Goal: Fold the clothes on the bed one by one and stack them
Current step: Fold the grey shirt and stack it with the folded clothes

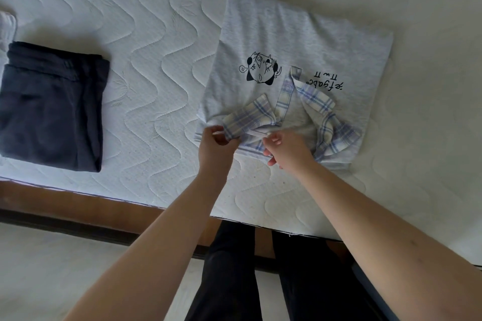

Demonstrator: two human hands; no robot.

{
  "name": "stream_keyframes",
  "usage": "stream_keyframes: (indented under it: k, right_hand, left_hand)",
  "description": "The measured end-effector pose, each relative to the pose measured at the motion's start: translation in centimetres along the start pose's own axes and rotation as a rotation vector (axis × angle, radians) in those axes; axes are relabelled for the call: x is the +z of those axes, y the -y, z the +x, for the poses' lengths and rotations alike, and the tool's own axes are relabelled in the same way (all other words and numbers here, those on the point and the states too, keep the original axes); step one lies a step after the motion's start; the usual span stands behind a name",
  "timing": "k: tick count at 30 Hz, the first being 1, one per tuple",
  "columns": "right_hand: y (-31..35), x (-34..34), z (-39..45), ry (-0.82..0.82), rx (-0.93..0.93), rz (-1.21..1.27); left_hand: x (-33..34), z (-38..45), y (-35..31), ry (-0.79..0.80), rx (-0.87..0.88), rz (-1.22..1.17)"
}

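A light grey shirt (pixel 294 34) with a plaid collar and a black cartoon print lies folded on the white mattress (pixel 146 41), collar end towards me. My left hand (pixel 216 142) pinches the left side of the plaid collar at the shirt's near edge. My right hand (pixel 284 147) pinches the fabric at the neck opening just beside it. A folded dark garment (pixel 52 104) lies flat on the mattress to the left, apart from the shirt.
A bit of white cloth (pixel 6 28) shows at the far left edge, behind the dark garment. The brown bed frame (pixel 78 200) runs along the mattress's near edge. My legs in dark trousers (pixel 234 268) stand on the pale floor.
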State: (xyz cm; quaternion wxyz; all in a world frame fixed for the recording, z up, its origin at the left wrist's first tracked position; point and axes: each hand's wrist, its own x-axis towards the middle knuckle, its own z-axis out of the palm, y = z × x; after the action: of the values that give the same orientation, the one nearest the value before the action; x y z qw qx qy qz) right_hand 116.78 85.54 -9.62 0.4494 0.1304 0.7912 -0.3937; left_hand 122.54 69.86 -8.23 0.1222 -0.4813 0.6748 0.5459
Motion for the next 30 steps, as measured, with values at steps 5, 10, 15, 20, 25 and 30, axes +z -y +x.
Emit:
stream_keyframes:
  k: [5, 10, 15, 20, 25, 30]
  right_hand:
    - [0.1, 0.0, 0.3, 0.031, 0.005, -0.157]
    - [0.0, -0.3, -0.3, -0.049, -0.17, -0.602]
    - [-1.3, -1.5, -1.3, -0.088, -0.197, -0.544]
    - [-1.7, -2.3, -2.2, -0.156, -0.297, -0.446]
    - [-2.0, -2.0, -2.7, -0.15, -0.425, -0.56]
    - [-2.2, -1.9, -2.8, -0.144, -0.512, -0.636]
  left_hand:
    - [1.2, 0.3, 1.1, 0.048, -0.259, -0.276]
    - [1.4, -0.2, 1.5, 0.097, -0.288, -0.304]
    - [1.2, -0.8, 2.7, 0.044, -0.257, -0.259]
    - [2.1, -2.0, 2.4, 0.14, -0.319, -0.418]
    - [2.9, -2.2, 1.6, 0.122, -0.369, -0.446]
    - [2.5, -2.2, 1.8, 0.081, -0.369, -0.33]
